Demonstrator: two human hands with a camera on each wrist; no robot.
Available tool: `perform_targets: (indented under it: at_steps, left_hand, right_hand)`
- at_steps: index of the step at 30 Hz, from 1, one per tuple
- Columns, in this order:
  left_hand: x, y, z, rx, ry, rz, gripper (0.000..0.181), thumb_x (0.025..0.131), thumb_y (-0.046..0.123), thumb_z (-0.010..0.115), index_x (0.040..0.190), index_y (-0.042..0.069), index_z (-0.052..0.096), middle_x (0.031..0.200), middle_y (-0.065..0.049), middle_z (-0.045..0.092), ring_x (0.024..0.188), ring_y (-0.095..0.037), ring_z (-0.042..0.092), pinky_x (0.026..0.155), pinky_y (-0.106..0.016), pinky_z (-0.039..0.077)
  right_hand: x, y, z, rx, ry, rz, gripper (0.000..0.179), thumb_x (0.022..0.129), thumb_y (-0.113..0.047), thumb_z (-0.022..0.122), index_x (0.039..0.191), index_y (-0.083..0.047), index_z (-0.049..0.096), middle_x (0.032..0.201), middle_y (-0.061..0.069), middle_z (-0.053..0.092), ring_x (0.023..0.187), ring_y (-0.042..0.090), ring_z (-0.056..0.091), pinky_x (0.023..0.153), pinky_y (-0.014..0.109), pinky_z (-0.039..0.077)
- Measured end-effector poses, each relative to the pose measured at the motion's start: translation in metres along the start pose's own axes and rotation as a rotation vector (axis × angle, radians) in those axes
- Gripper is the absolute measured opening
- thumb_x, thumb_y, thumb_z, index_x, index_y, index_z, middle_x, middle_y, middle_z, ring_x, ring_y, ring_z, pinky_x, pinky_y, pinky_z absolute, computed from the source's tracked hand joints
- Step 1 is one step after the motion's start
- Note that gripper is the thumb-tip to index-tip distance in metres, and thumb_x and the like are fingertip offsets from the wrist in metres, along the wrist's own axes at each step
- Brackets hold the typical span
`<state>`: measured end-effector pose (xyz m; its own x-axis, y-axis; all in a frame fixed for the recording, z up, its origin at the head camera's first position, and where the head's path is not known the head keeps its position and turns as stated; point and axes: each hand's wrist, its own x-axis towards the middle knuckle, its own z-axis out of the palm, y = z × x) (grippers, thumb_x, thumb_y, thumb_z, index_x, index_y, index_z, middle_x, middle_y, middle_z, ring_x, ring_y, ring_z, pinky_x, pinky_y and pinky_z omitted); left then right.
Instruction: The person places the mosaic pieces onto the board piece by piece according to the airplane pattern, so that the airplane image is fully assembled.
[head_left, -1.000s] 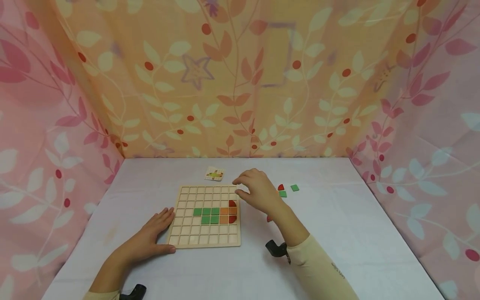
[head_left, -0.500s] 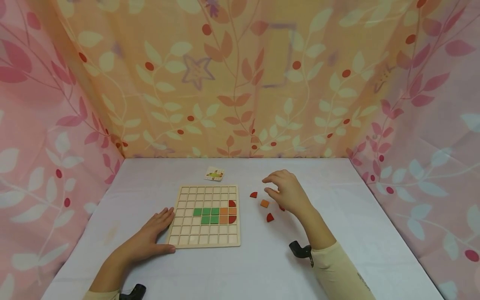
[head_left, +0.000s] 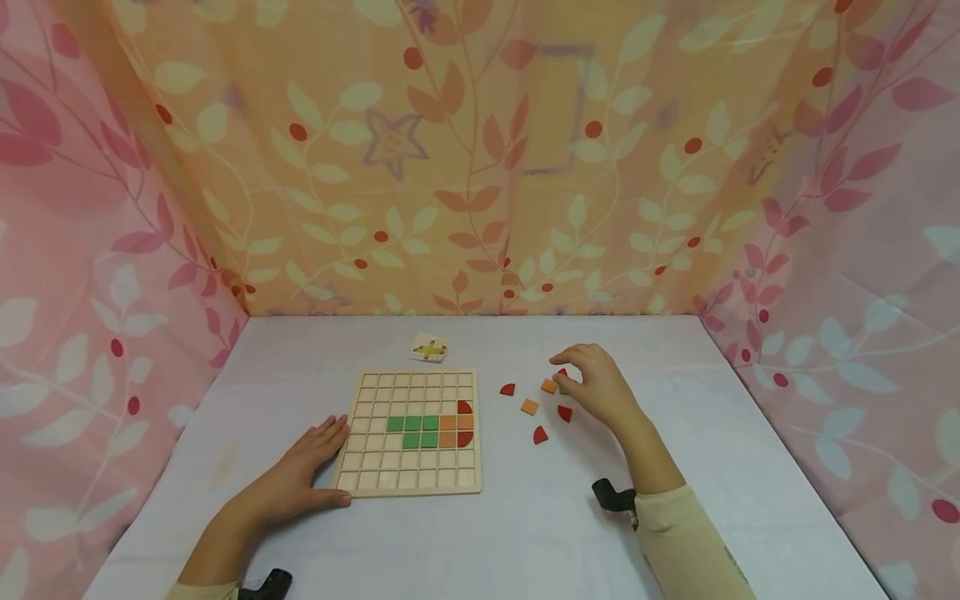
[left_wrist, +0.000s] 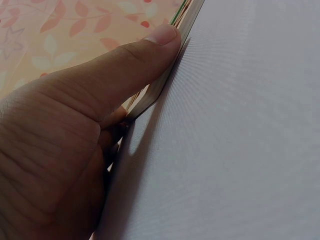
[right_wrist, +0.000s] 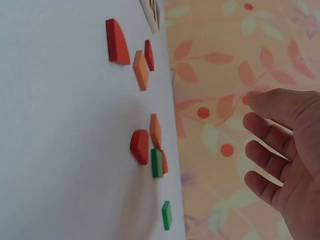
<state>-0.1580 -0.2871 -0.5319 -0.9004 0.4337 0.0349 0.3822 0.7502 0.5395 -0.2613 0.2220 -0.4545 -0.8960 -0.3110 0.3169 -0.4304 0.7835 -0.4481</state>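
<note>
- On the table, the wooden board is touched by the left hand: the thumb is laid at the near left corner, the straight fingers along the left edge.
- The right hand is held in the air, between the board's right edge and the table's right edge; its fingers are loosely bent and nothing is gripped.
- Below this nearer hand the loose tiles are scattered. In the head view, the orange tile is found just beside the thumb tip; being square, it has no long axis.
- By the right wrist view, clear air is shown between fingers and tiles. The green tile, mostly covered in the head view, is seen there, and also the outer green tile.
- How firmly the board is pressed cannot be told; the left wrist view is rather dark.
</note>
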Motion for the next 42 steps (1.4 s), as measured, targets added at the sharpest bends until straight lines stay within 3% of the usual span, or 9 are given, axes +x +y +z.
perform_targets:
  at_steps: [9,19,26,35,42]
  left_hand:
    - [-0.002,0.002,-0.001,0.001,0.003,0.004,0.116,0.075,0.066,0.080,0.159,0.002,0.033,0.170,-0.010,0.025,0.157,-0.039,0.016,0.117,-0.006,-0.010]
    - [-0.002,0.004,-0.002,-0.011,0.001,0.007,0.115,0.074,0.064,0.081,0.158,0.001,0.034,0.169,-0.013,0.026,0.156,-0.042,0.017,0.116,-0.006,-0.010]
    - [-0.002,0.004,-0.001,-0.005,-0.001,-0.004,0.115,0.074,0.064,0.081,0.158,0.001,0.034,0.169,-0.012,0.026,0.157,-0.041,0.017,0.116,-0.005,-0.011]
    - [-0.001,0.002,0.000,-0.008,0.001,0.002,0.116,0.074,0.065,0.081,0.158,0.001,0.034,0.169,-0.012,0.026,0.157,-0.041,0.017,0.116,-0.005,-0.011]
    - [-0.001,0.000,0.000,0.003,0.016,0.024,0.116,0.074,0.066,0.080,0.158,0.001,0.034,0.169,-0.012,0.026,0.156,-0.041,0.018,0.116,-0.006,-0.010]
  right_hand:
    - [-0.002,0.024,0.010,0.005,-0.092,0.139,0.030,0.090,-0.017,0.076,0.119,-0.009,0.076,0.120,0.010,0.068,0.117,0.033,0.057,0.104,0.055,0.046]
    - [-0.007,0.046,0.021,0.007,-0.128,0.146,0.025,0.089,-0.009,0.072,0.113,-0.010,0.078,0.118,0.012,0.068,0.115,0.035,0.057,0.102,0.054,0.046]
    - [-0.013,0.057,0.026,0.091,-0.151,0.174,0.027,0.091,-0.010,0.073,0.118,-0.011,0.075,0.124,0.010,0.066,0.121,0.033,0.054,0.109,0.054,0.043]
    - [-0.013,0.063,0.032,0.031,-0.154,0.121,0.028,0.091,-0.012,0.075,0.119,-0.013,0.076,0.119,0.010,0.067,0.115,0.033,0.056,0.105,0.054,0.044]
    - [-0.012,0.064,0.036,-0.015,-0.165,0.131,0.028,0.091,-0.015,0.075,0.119,-0.015,0.076,0.117,0.007,0.067,0.112,0.029,0.056,0.100,0.051,0.046]
